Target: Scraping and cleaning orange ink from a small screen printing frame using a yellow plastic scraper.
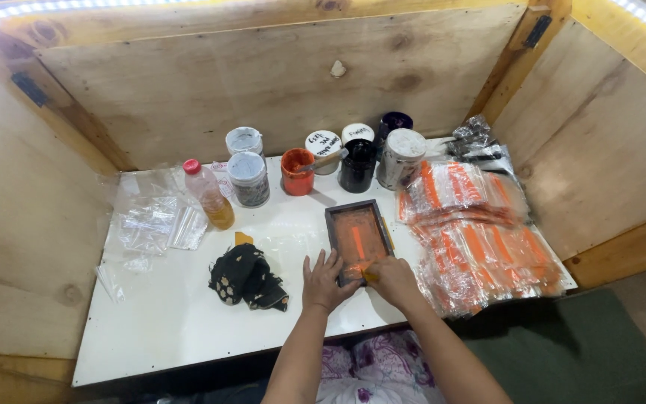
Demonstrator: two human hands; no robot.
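Observation:
A small dark-framed printing screen (358,236) with orange ink on its mesh lies flat on the white table (166,314). My left hand (324,282) presses flat on the table at the frame's near left corner, fingers spread and touching the frame. My right hand (392,278) is closed on a small orange-stained squeegee (368,274) at the frame's near edge. An open orange ink pot (297,171) with a stick in it stands behind the frame.
Several lidded jars (248,178) and a black pot (358,165) line the back. A bottle of amber liquid (208,193) and clear plastic bags (155,222) lie left. A black cloth (247,277) sits beside my left hand. Printed orange-striped bags (476,239) pile up right. Plywood walls surround.

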